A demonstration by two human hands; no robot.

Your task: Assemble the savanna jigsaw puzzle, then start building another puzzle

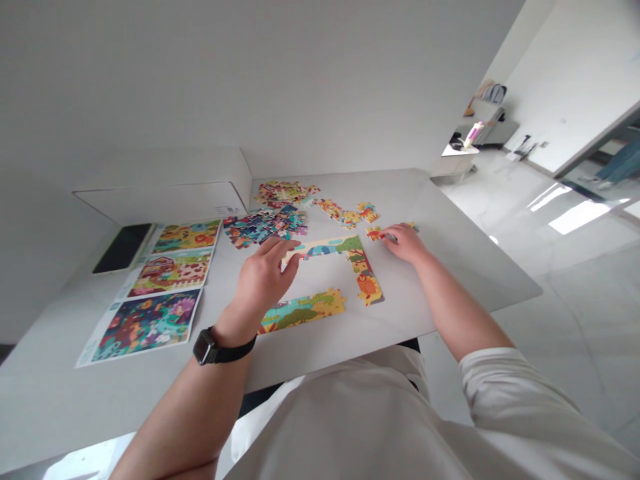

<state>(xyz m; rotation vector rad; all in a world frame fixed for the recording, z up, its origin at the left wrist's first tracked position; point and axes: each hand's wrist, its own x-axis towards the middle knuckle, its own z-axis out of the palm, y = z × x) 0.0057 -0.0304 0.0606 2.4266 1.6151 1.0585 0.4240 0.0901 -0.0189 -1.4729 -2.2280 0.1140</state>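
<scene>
My left hand (265,272) is over the upper left corner of a partly joined jigsaw frame (369,285), thumb and fingers apart. Trees, a lion and a blue shape show on the frame's top and right strips. A separate joined strip (305,311), with green and yellow parts, lies along the near side. To the right of the frame, my right hand (404,244) has its fingertips closed on a small red and yellow puzzle piece (374,233). Part of that piece is hidden by the fingers. Another piece (413,227) shows just beyond this hand.
Behind the frame are a dark blue pile of pieces (265,225), a lighter pile (283,193) and loose yellow pieces (343,213). A sheet of three pictures (170,273), a phone (123,248) and a white box (165,200) are on the left. The table's edge (485,247) slopes away at right.
</scene>
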